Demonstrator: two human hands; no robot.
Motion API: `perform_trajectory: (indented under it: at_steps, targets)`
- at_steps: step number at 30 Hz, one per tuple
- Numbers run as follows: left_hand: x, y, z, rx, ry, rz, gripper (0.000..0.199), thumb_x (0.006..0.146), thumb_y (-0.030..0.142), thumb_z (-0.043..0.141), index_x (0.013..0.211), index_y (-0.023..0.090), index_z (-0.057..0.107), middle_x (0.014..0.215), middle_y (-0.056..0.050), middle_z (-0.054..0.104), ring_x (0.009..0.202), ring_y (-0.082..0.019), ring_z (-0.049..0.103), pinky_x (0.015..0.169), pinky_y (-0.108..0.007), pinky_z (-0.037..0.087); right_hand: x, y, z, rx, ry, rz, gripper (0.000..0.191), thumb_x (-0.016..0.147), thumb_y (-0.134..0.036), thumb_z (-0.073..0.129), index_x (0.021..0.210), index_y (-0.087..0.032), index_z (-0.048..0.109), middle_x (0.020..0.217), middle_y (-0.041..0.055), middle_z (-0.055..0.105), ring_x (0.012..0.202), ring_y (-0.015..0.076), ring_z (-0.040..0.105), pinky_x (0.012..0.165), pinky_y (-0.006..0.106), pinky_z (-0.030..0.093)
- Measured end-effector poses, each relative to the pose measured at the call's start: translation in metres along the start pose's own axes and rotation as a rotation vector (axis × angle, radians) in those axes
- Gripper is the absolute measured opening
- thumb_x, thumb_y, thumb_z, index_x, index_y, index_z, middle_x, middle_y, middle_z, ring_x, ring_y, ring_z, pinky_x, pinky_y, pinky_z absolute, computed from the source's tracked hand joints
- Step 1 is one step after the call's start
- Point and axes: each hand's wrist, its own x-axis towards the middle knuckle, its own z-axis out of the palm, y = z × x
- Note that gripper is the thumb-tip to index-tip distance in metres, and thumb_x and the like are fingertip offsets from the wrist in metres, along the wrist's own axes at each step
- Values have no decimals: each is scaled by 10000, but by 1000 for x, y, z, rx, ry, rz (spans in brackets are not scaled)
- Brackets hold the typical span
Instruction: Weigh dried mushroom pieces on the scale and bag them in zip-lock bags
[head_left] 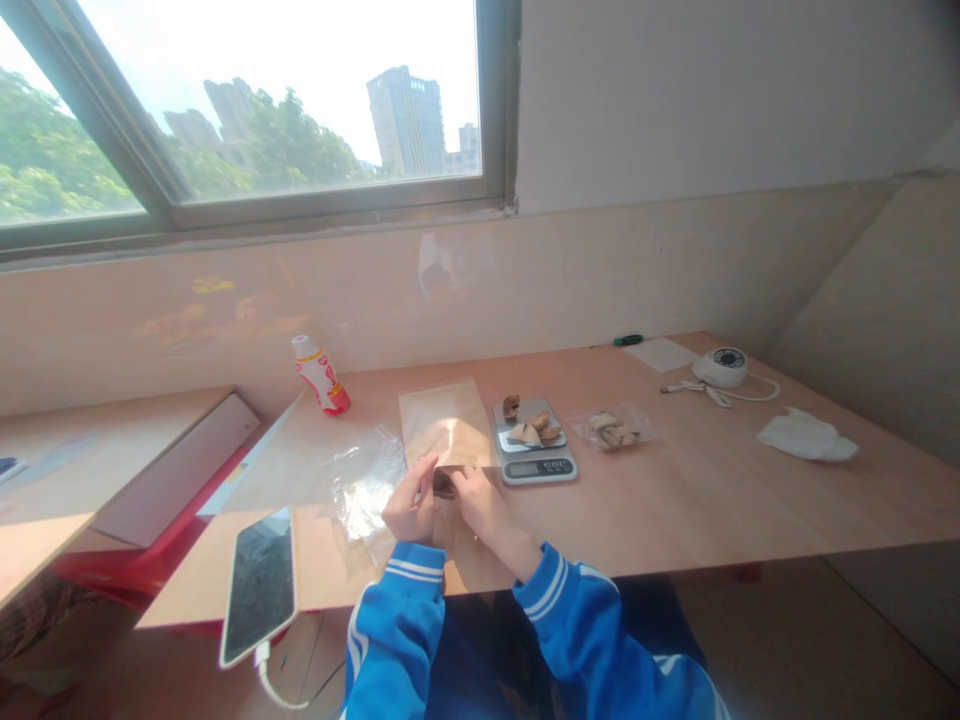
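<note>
A flat brown paper bag (446, 420) lies on the table, its near end between my hands. My left hand (412, 505) is closed on the left edge of that end. My right hand (486, 508) grips the right side, fingers curled at the edge. Between them shows a dark patch; I cannot tell whether it is the bag's inside or a brown piece. Just right of the bag stands a small kitchen scale (538, 469), with several dried brown-and-beige pieces (532, 432) on its plate. A clear bag of similar pieces (615, 430) lies beyond it.
Left of my hands lies a crumpled clear plastic bag (367, 485). A phone (261, 580) with a cable overhangs the front edge. A bottle (322, 376) stands behind. At right are a white round device (720, 368), white tissue (806, 436) and a green-handled tool (628, 340).
</note>
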Motion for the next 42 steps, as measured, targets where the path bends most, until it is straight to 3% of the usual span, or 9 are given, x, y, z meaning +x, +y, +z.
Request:
perform_trajectory:
  at_steps: [8,15,19,24,28,32,35,38,42]
  targets:
    - [-1,0,-1,-14,7,-6,236,850,256,553,1008,196,719,1030,-68,731,988,-227,679,875,-365,549,-19,-8,-14,334,144,-10,344,929,-111,361,1159,-246,578,1180,48,591,1101,180,566,936,336,504]
    - [-2,5,0,-33,1,-68,242,844,258,555,989,159,721,1027,-80,728,1017,-264,663,887,-378,537,-28,-8,-44,298,221,3,186,915,-209,494,989,-239,662,955,52,679,946,214,606,858,385,514]
    - [-3,12,0,-75,1,-159,239,817,295,580,976,192,724,1027,-75,728,1032,-258,658,922,-395,525,-36,-6,-73,432,376,156,149,871,-282,571,961,-228,676,917,53,693,870,205,629,787,353,529]
    - [-1,21,0,-103,20,-211,255,793,313,602,955,168,734,1013,-90,732,1005,-267,669,897,-394,543,-33,30,-107,410,487,333,220,827,-319,592,988,-192,672,930,74,708,781,193,636,718,338,528]
    - [2,25,0,-85,42,-168,247,789,332,613,916,161,739,966,-79,744,969,-265,682,860,-385,562,0,79,-128,253,497,321,245,814,-305,566,993,-168,663,925,91,712,764,199,640,725,353,520]
    - [3,26,0,-95,48,-166,238,795,321,608,923,165,736,975,-73,743,949,-253,688,821,-367,577,44,121,-135,74,430,343,216,777,-201,566,968,-160,658,917,87,715,776,193,648,742,341,513]
    - [2,23,0,-101,34,-177,238,798,320,597,934,186,738,980,-71,742,964,-258,683,854,-384,565,61,141,-130,51,408,364,167,749,-148,569,887,-155,662,810,69,713,723,180,649,726,328,512]
    - [0,19,0,-115,12,-205,248,772,332,621,937,188,738,1003,-74,737,990,-272,673,889,-400,549,55,146,-126,39,401,351,130,760,-166,559,842,-163,661,802,64,703,746,186,647,763,349,509]
    - [-2,20,1,-162,7,-247,263,760,310,629,965,181,730,1037,-76,728,993,-267,672,886,-382,551,22,136,-125,21,439,295,216,839,-207,465,934,-163,654,993,116,667,962,236,607,890,418,463]
